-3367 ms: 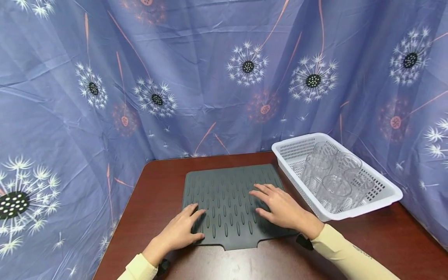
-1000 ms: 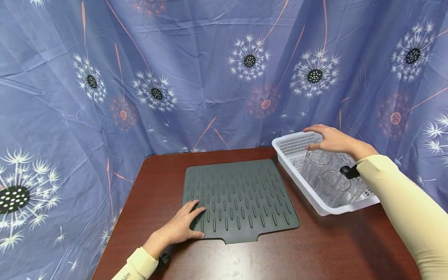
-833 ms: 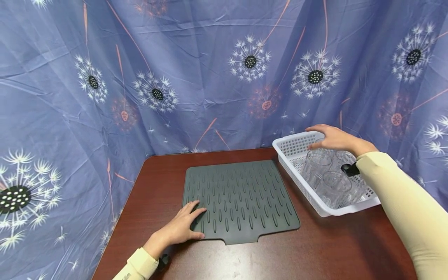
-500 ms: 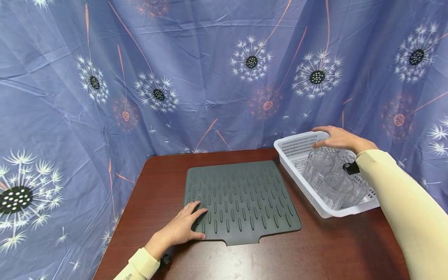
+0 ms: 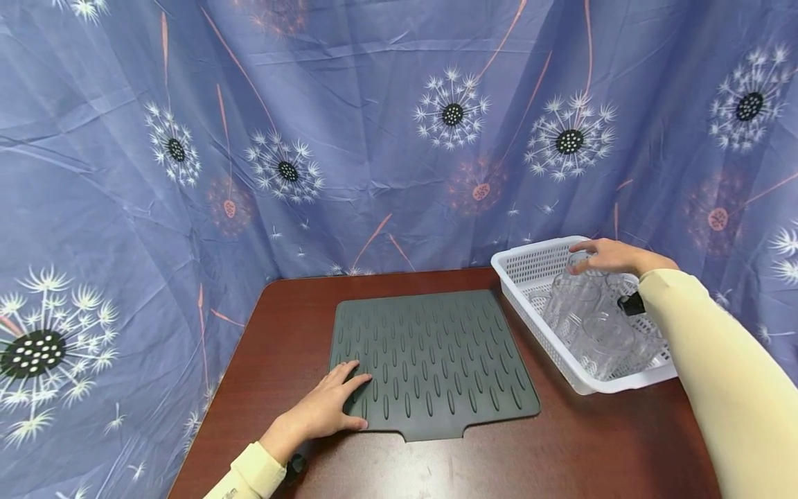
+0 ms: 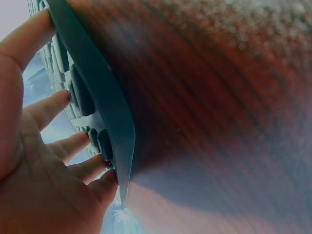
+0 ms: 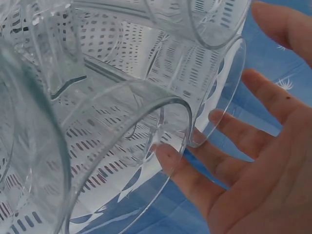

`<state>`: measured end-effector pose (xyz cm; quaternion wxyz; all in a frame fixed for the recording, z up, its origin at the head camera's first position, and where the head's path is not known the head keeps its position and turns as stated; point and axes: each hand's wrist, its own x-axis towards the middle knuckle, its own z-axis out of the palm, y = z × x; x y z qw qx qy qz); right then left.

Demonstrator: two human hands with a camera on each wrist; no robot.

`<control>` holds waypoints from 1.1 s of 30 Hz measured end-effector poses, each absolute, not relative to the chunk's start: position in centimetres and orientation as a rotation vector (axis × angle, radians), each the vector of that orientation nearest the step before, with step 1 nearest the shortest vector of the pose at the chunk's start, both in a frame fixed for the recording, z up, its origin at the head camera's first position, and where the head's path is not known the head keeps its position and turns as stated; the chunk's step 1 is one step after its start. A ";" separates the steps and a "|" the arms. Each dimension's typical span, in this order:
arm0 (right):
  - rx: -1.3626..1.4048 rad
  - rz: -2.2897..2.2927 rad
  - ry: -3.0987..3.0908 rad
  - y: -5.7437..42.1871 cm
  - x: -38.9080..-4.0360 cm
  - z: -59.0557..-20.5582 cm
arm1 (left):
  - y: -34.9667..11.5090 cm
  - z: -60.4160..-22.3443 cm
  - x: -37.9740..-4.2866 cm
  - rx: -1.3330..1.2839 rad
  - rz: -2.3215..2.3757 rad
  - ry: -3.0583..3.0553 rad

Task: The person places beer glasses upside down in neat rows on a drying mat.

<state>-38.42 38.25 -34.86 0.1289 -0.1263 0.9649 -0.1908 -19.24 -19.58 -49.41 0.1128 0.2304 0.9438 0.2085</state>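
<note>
Right grip (image 5: 614, 256): fingers spread and slightly bent among the glass rims, far to the right of the mat; whether they touch cannot be told.
Left grip (image 5: 327, 409): fingers fanned, thumb apart, fingertips resting on the mat's left side.
Glasses (image 5: 601, 336): clear, colourless, round-rimmed, clustered in the basket, right of the mat.
Basket (image 5: 630, 383): white, walls slotted, rim broad; just right of the mat.
Mat (image 5: 430, 360): dark grey, flat, with rows of narrow raised ridges and a tab at its near edge.
Right arm (image 5: 692, 353): pale-yellow sleeve, reaching forward, right of the mat.
Left arm (image 5: 249, 471): angled in from the mat's near left.
Table (image 5: 287, 326): reddish-brown, beneath the mat.
</note>
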 end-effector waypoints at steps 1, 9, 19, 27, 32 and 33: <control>-0.368 -0.554 2.803 38.3 -38.4 -35.0 | -19.6 -49.4 -19.2 0.675 0.612 2.767; -0.347 -0.568 2.771 38.1 -38.1 -35.0 | -19.5 -49.6 -19.2 0.668 0.599 2.767; -0.343 -0.581 2.776 38.6 -38.9 -35.5 | -19.5 -49.5 -19.3 0.661 0.601 2.766; -0.339 -0.552 2.831 38.3 -38.9 -35.6 | -19.5 -49.5 -19.2 0.662 0.597 2.768; -0.351 -0.534 2.901 38.2 -39.1 -35.9 | -19.5 -49.5 -19.3 0.652 0.596 2.761; -0.351 -0.530 2.912 38.2 -39.1 -36.0 | -19.5 -49.6 -19.2 0.651 0.597 2.757</control>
